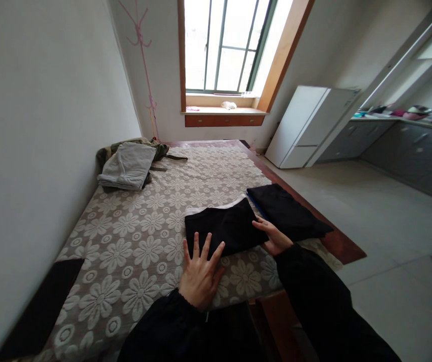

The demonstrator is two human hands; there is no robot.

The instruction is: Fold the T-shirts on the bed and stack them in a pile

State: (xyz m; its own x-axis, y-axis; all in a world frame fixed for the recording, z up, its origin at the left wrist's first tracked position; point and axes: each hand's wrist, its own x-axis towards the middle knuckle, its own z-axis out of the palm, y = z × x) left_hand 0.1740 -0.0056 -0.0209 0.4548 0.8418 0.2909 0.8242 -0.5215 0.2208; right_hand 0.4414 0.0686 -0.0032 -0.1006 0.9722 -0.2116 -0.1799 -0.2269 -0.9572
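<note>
A folded black garment [221,226] with a white strip along its far edge lies on the flower-patterned cover [140,259]. My left hand [200,276] rests with fingers spread over the garment's near left corner, holding nothing. At the right edge, my right hand [272,235] grips the garment, thumb on top and the other fingers mostly hidden beneath or behind it. Just to the right lies a second folded black garment [287,211] with a thin blue edge showing on its left side.
Folded grey cloth [127,166] sits on a camouflage-patterned item [163,150] against the left wall. A dark flat piece [46,301] lies at the near left edge. Beyond the surface stand a pink coat rack [146,70], a window and a white fridge [302,125].
</note>
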